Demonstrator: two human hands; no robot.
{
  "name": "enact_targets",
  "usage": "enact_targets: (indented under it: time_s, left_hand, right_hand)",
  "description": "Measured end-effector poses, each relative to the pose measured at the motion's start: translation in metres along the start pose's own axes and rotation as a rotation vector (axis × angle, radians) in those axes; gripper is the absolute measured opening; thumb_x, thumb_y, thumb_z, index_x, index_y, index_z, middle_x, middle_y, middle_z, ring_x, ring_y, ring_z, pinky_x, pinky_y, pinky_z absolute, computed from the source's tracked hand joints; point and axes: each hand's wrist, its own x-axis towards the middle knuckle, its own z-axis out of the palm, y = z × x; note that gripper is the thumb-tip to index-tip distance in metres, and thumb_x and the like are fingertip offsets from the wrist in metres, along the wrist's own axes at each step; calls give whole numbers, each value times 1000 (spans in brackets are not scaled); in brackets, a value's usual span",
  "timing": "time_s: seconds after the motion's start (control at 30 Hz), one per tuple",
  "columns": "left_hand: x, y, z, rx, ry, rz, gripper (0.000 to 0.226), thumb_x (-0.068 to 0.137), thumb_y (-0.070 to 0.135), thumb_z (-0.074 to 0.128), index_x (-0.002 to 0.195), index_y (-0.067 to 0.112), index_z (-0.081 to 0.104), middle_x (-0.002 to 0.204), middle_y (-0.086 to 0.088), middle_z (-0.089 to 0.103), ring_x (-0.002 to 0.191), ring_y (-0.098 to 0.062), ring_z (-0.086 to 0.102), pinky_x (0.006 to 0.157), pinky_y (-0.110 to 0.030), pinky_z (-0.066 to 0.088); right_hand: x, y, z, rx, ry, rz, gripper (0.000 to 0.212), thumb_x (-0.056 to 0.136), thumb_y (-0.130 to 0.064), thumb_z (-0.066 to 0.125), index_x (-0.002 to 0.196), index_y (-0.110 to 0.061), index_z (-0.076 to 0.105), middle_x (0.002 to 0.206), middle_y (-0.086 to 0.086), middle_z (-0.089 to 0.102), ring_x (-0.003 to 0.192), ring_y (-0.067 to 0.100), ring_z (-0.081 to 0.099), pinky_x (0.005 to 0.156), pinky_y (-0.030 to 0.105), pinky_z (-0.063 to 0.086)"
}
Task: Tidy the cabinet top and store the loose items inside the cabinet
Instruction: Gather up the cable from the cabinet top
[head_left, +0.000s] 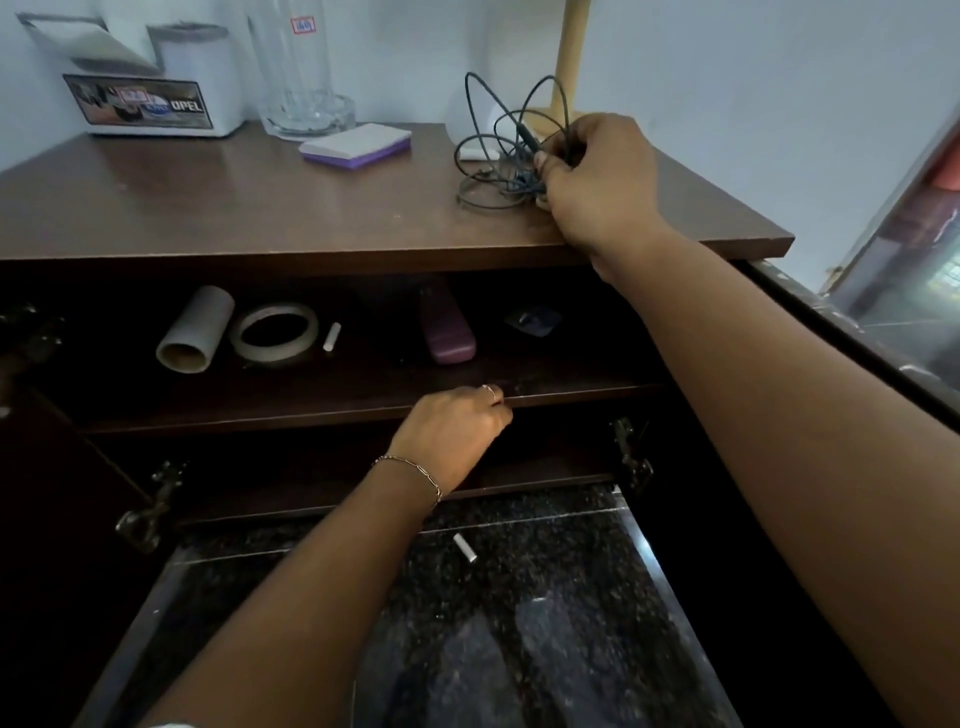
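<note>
On the right of the brown cabinet top (234, 208) lies a tangled dark cable (493, 150), and my right hand (597, 182) grips it with curled fingers. My left hand (457, 431) rests on the front edge of the upper shelf (363, 395) with fingers curled over the edge; whether it holds anything is hidden. Inside on that shelf lie a cardboard tube (195, 330), a tape roll (274, 334), a small white stick (331, 336), a purple case (447, 327) and a dark blue item (535, 321). A purple and white pad (356, 145) lies on the top.
At the back left of the top stand a white box with an OPEL label (150, 98) and a tall glass (296, 73). A wooden lamp post (569, 57) rises behind the cable. Both cabinet doors hang open. A white stick (465, 547) lies on the dark granite floor.
</note>
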Motion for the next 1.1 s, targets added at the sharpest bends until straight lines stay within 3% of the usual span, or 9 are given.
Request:
enact_targets:
  time_s: [0.13,0.3,0.4,0.47,0.53,0.63,0.8,0.93,1.1]
  left_hand:
    - [0,1,1,-55,21,-33,34,94,13,51,124,27,59,123,7,56,109,-15,57,77,-29,51]
    - [-1,-1,1,-130,48,-86,26,94,15,55,115,27,65,112,8,60,99,-14,61,72,-28,52]
    - [-5,-1,-2,-210,76,-130,22,95,20,54,112,26,67,110,8,61,99,-12,59,80,-27,52]
    - [-6,-2,-5,-258,102,-167,21,96,23,53,111,27,67,109,11,60,101,-8,57,85,-23,50]
    - [-6,-3,-10,-304,124,-211,20,95,23,54,108,28,68,107,13,60,100,-6,57,87,-22,49]
    - [-4,-4,-22,-362,186,-260,17,92,22,57,105,27,67,103,12,62,98,-7,58,85,-29,52]
    - [4,2,-62,-397,482,-160,14,89,24,59,101,19,64,92,6,63,81,-11,60,69,-33,54]
    - [16,4,-103,-463,701,-129,10,88,18,60,95,14,65,84,4,62,68,-9,55,61,-27,50]
    - [30,4,-136,-861,763,-376,9,89,21,60,97,22,64,88,14,65,61,-12,67,61,-38,58]
  right_hand:
    - [-1,-2,1,54,0,1,11,85,-21,61,81,-12,67,91,9,67,82,23,67,78,41,57]
    - [-5,-2,-1,71,-43,-21,11,87,-23,58,85,-14,64,88,7,69,81,25,68,79,46,55]
    - [-10,-5,-4,197,-46,-15,13,87,-20,56,74,-23,57,78,5,68,75,29,68,74,50,56]
    - [-13,-7,-5,277,-31,-3,12,87,-21,56,76,-25,55,82,7,70,77,29,69,73,51,57]
    - [-16,-9,-7,358,-9,5,6,86,-26,55,81,-25,57,91,8,71,84,26,70,76,48,58]
    - [-20,-11,-12,508,-5,44,6,96,-18,52,94,-15,57,99,12,67,92,23,69,71,34,60]
    - [-30,-19,-15,726,9,93,12,100,-11,46,91,-10,54,88,6,60,79,13,66,68,26,58]
    - [-34,-27,-15,843,20,151,10,101,-10,46,93,-7,53,85,4,59,73,7,64,67,23,57]
    - [-38,-35,-15,979,11,232,14,100,-11,47,88,-7,53,86,8,59,80,16,65,65,23,56]
